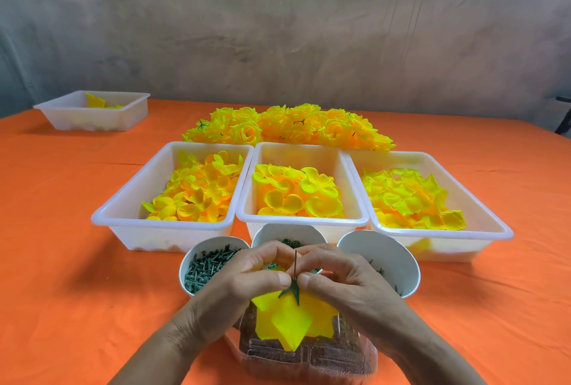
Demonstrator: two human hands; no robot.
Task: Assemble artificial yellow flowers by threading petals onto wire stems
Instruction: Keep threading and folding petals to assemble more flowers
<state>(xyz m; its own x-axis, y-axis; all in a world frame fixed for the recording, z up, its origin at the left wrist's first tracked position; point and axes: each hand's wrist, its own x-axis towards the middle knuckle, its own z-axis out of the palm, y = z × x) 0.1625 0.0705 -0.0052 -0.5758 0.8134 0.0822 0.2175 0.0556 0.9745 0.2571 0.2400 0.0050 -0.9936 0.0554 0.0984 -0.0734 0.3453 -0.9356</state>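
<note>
Clear tub [309, 357]: transparent ribbed plastic, nearest, under the petals.
Petals [290, 323]: flat, pointed yellow fabric hanging just below both thumbs, green calyx [293, 289] on top.
Wire stem [295, 262]: thin, dark, upright between the fingertips.
Left hand [247, 276]: curled, pinching the stem.
Right hand [340, 276]: curled, pinching it opposite.
Cups [398, 264]: three, round, white, holding small green parts.
Trays [301, 220]: three, white, rectangular, holding loose yellow petals.
Finished flowers [287, 128]: ruffled yellow heap on orange cloth [77, 276].

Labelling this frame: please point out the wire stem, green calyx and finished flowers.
wire stem [295, 262], head view, bare upper shaft.
green calyx [295, 290], head view, its centre.
finished flowers [287, 128], head view, middle of pile.
</note>
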